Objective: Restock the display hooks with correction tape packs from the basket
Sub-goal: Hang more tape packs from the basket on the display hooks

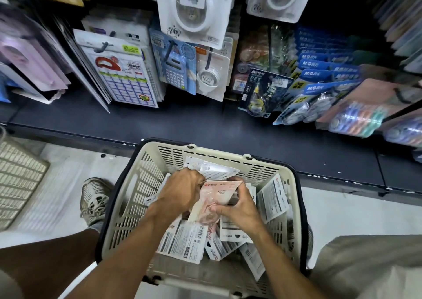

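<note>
Head view, basket: the cream slatted basket [269, 170] is set on the floor against the foot of the display, directly under both hands, so that stock can be lifted straight up to the hooks.
Head view, pink pack: a pink correction tape pack [217, 198] is held above the heap, between the two hands, its printed top edge turned toward the display.
Head view, left hand: the left hand [180, 193] is curled at the pack's upper left corner; a pinch on that corner is judged likely, but the fingertips are hidden and a white pack [217, 170] lies just beyond them, so what is gripped cannot be told.
Head view, right hand: the right hand [235, 209] is closed on the pink pack's right edge and lower part, the fingers wrapped over its face, apparently to steady it while it is sorted out.
Head view, loose packs: white-backed packs [182, 244] lie jumbled below and beside the grip, mostly back-side up.
Head view, hooks: dark pegs [170, 51] stand well beyond the grip, up on the display, already carrying carded goods; a dark correction tape card [262, 90] hangs to the upper right of the hands.
Stage: picking is judged under way; nothing is yet at a hook.
</note>
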Tool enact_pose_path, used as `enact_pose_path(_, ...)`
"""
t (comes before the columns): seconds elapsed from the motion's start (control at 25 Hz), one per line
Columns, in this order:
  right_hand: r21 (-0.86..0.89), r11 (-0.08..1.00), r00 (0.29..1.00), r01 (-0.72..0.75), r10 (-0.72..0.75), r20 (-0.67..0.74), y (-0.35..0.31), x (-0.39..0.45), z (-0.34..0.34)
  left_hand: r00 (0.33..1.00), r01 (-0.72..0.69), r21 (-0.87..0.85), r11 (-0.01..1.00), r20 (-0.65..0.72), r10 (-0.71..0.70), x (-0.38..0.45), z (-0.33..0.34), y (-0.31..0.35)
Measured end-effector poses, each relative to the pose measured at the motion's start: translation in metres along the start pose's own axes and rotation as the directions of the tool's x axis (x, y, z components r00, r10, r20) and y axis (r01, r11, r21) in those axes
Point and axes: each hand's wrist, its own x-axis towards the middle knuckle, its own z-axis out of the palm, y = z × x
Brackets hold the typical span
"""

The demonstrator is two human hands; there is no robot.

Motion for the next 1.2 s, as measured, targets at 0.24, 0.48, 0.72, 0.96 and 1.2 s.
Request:
enact_pose_path(0.24,0.327,0.91,0.96,0.254,-0.279,0.032,-0.088,-0.003,-0.026,0.979,-0.071,-0.205,0.976,-0.202,0.028,0.003,-0.117,0.011)
enact_pose_path(0.48,0.552,0.782,0.914,0.291,-0.397,0.08,-0.133,-0.022,-0.02,0.969,0.028,-0.792,0.61,-0.128,-0.211,-0.023,-0.155,0.013)
enact_pose_path(0.72,0.493,0.87,0.964,0.013,-0.141,0.224,-0.082,-0.029,-0.004,0.875,0.356,-0.889,0.289,0.209,-0.437,-0.028,-0.074,-0.013)
enact_pose_path(0.96,0.454,0.765,0.878,-0.457,0.305,0.37,-0.008,-0.029,0.022,0.658,0.49,-0.839,-0.237,0.534,-0.53,-0.059,0.046,-0.033)
enact_pose_path(1.2,0.492,0.692,0.844,-0.528,0.364,0.395,0.007,-0.023,0.027,0.75,0.601,-0.798,-0.032,0.578,-0.321,-0.063,0.076,-0.024)
